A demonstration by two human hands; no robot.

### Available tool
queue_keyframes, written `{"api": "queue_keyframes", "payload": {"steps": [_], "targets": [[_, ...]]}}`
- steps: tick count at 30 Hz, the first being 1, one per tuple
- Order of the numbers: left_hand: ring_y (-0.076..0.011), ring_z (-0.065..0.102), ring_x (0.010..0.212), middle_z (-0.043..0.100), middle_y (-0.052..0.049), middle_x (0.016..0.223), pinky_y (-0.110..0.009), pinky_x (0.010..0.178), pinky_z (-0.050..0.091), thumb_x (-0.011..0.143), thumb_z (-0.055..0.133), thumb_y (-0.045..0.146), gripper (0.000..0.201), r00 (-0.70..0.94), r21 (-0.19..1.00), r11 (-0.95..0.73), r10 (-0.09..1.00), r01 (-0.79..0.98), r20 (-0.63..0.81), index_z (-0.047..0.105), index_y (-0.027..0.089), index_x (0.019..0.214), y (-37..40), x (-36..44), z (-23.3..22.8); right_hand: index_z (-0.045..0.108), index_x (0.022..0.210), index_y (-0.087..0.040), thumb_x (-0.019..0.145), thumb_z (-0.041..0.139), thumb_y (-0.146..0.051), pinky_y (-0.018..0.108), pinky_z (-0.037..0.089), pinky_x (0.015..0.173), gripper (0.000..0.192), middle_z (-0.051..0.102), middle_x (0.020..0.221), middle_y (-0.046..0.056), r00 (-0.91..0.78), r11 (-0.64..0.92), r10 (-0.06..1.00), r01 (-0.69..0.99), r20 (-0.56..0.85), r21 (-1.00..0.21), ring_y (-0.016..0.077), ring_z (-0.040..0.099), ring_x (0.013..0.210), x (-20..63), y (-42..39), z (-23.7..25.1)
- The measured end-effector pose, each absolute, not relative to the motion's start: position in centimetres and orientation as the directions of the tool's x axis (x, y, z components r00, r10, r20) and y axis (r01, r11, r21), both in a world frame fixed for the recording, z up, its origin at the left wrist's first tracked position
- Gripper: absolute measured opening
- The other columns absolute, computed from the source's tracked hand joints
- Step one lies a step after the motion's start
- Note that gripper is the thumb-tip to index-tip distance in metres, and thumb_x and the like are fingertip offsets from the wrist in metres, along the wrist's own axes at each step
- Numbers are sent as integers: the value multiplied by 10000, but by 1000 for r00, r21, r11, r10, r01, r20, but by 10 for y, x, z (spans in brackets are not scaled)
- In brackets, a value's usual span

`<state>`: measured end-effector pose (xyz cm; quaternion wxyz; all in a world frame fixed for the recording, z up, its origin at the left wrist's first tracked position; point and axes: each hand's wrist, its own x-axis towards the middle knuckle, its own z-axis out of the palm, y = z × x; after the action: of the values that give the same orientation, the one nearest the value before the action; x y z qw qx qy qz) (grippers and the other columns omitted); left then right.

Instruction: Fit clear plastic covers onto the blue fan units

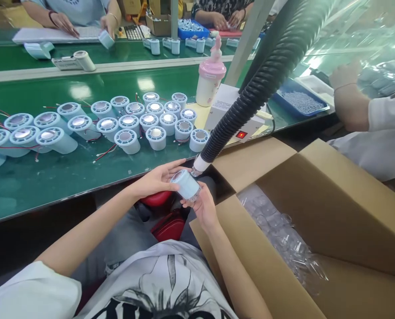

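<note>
Fingers of the left bare hand (155, 180) and right bare hand (205, 207) are gripping one light-blue plastic cylinder (188, 187), the left reaching across its upper end, the right curling up beneath its lower end. Both forearms (91, 221) are angling inward. The cylinder is tilting above the person's lap (127, 232), just off the near edge of a glossy green surface (64, 177). Its long axis is slanting: the disc end is facing up and left, the other end down and right. A black ribbed hose (239, 116) with a white nozzle (201, 164) is ending beside it; whether they are touching, I cannot tell. Similar light-blue cylinders (156, 139) are standing in a cluster, a green strip running between them and the edge. At right, an open brown cardboard carton (337, 212) is holding transparent plastic pieces (280, 230).
</note>
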<state>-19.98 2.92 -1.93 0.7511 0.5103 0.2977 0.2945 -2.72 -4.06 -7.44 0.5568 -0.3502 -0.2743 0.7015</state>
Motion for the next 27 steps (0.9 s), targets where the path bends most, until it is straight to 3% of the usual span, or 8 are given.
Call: {"api": "queue_keyframes", "payload": {"steps": [7, 13, 22, 24, 27], "targets": [[-250, 536, 1217, 513, -130, 1378, -364, 1002, 451, 650, 791, 119, 672, 641, 988, 139, 764, -64, -66, 535, 223, 1262, -5, -230, -5, 468, 945, -202, 735, 694, -532, 207, 521, 422, 452, 655, 670, -30, -276, -345, 933, -518, -229, -782, 147, 668, 493, -31, -54, -50], [-265, 502, 1255, 507, -114, 1378, -382, 1010, 458, 626, 810, 127, 712, 595, 997, -64, 803, 51, 21, 525, 261, 1265, -46, -253, 14, 459, 932, -197, 732, 675, -573, 183, 513, 409, 478, 647, 615, -41, -462, -515, 818, -322, -343, -794, 136, 661, 479, -34, -68, -16], [-264, 487, 1249, 504, -95, 1366, -399, 1026, 424, 639, 811, 152, 704, 602, 913, -390, 760, 122, 244, 532, 321, 1264, -66, -267, 16, 433, 802, -206, 679, 614, -717, 143, 445, 352, 556, 628, 506, -33, -587, -685, 661, -220, -467, -694, 106, 588, 374, -49, -75, 10], [-258, 490, 1237, 504, -91, 1350, -393, 1014, 431, 652, 805, 168, 696, 600, 907, -393, 765, 148, 234, 523, 328, 1268, -68, -267, 18, 461, 776, -196, 720, 541, -739, 136, 428, 345, 551, 621, 492, -17, -619, -728, 605, -176, -501, -663, 98, 571, 362, -49, -74, 15], [-249, 496, 1223, 512, -88, 1318, -356, 965, 469, 678, 788, 186, 663, 595, 920, -350, 782, 174, 185, 517, 323, 1267, -72, -266, 22, 524, 675, -158, 857, 256, -725, 126, 374, 315, 652, 585, 450, 24, -691, -781, 479, -54, -542, -622, 75, 513, 322, -48, -73, 19]]}}
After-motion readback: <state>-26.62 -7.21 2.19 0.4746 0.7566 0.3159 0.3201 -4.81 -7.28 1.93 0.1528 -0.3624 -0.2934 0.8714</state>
